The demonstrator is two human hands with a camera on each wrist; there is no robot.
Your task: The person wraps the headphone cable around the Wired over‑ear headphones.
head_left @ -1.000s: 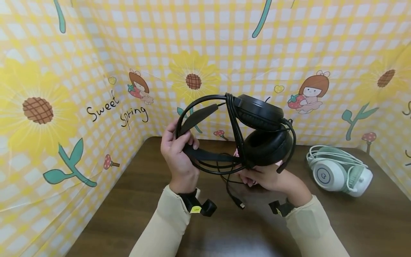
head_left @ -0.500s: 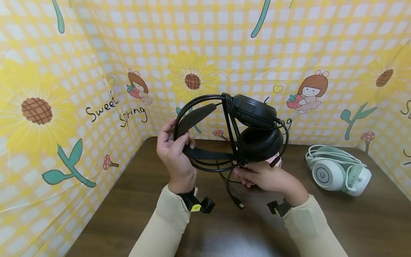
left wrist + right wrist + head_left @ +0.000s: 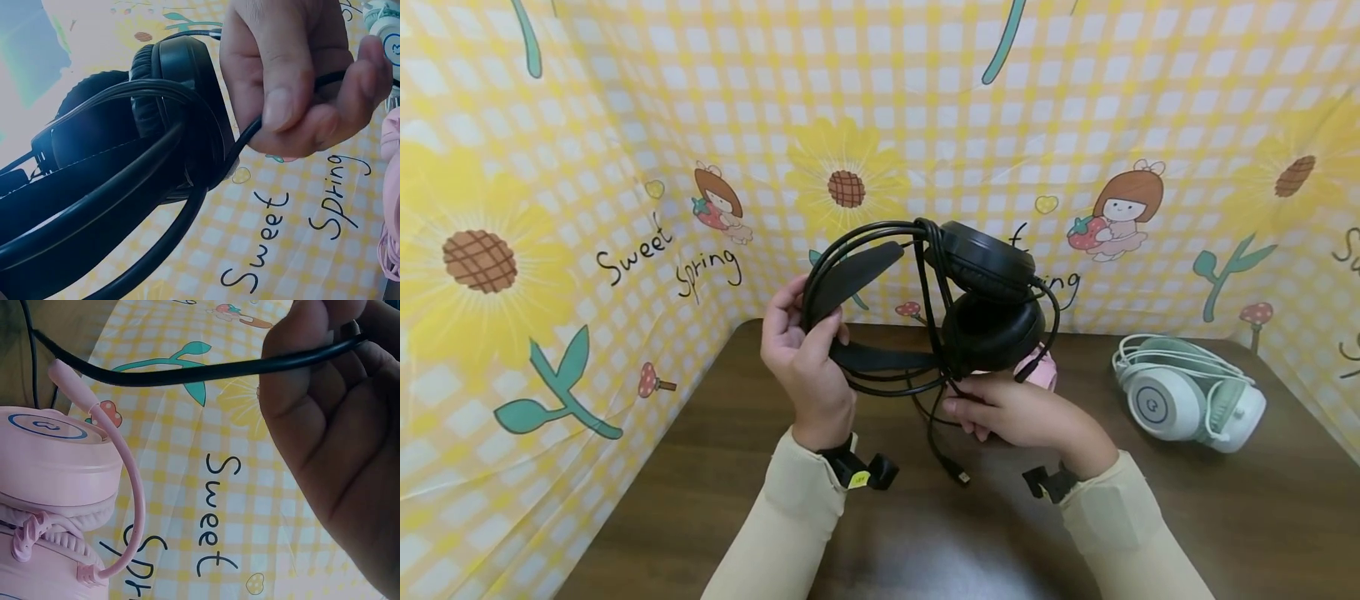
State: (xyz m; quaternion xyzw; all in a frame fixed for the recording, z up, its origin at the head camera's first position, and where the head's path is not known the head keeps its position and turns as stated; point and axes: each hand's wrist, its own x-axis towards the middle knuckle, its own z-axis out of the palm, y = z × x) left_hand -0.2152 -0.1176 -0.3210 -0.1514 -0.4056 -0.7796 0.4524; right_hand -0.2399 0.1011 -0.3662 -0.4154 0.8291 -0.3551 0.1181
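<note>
A black over-ear headset (image 3: pixel 992 258) with a boom microphone is held up above the table, its cable wound round the band and ear cups. My left hand (image 3: pixel 812 367) grips the headband at its top, thumb on the inner side. Just below the ear cups, my right hand (image 3: pixel 1015 408) pinches the black cable (image 3: pixel 187 375) between thumb and fingers. This pinch shows closely in the left wrist view, where the cable (image 3: pixel 240 144) runs from the headset into the fingers. The cable's USB plug (image 3: pixel 957 473) hangs loose between the hands.
A pink headset (image 3: pixel 56 462) with a microphone lies behind my right hand, mostly hidden in the head view. To the right, a white and green headset (image 3: pixel 1187 396) with its cable wrapped round it rests on the brown table (image 3: pixel 700 500). A yellow checked cloth (image 3: pixel 925 125) hangs behind.
The black headset has shifted slightly left and its ear cups a little up, uncovering more of the pink headset. My left hand keeps its grip, and my right hand stays at the cable.
</note>
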